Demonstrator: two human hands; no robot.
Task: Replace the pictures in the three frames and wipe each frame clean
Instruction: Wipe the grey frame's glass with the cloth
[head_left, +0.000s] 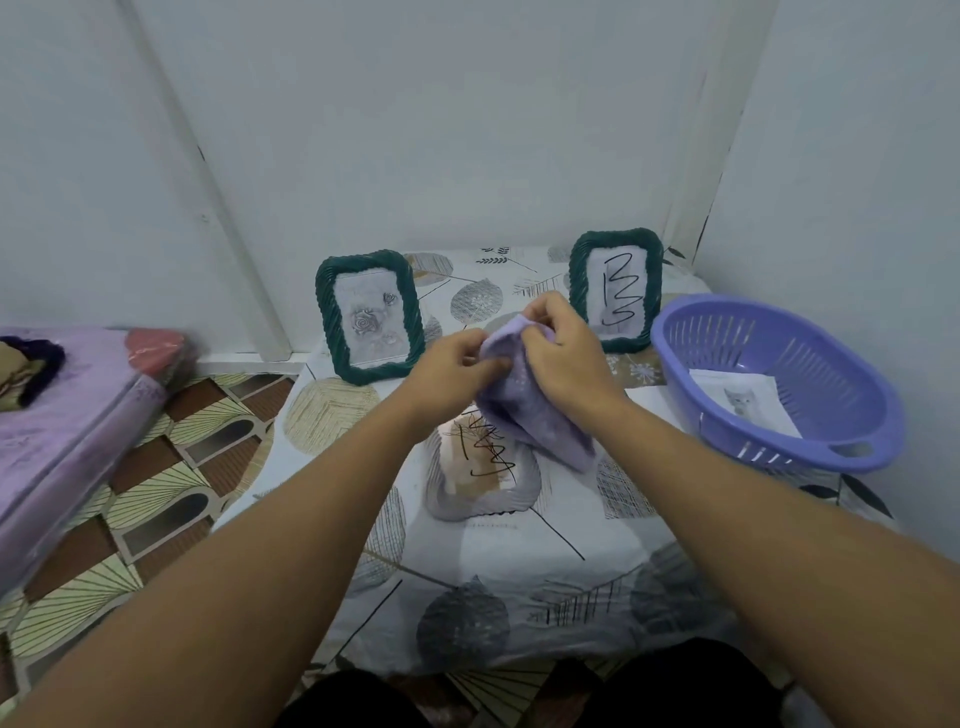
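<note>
Both my hands hold a lilac cloth (535, 415) above the table: my left hand (457, 371) pinches its left edge, my right hand (558, 348) grips its top. Under the cloth a pale frame (480, 480) lies flat, showing a picture with black scribbles. A dark green frame (369, 317) stands at the back left with a rose picture. A second dark green frame (615, 288) stands at the back right, its picture scribbled over in black.
A purple plastic basket (779, 384) on the right holds a sheet with a kitten picture (745, 402). The low table carries a leaf-patterned cloth (519, 587). A lilac mattress (67, 431) lies to the left, on a patterned floor. White walls close the corner behind.
</note>
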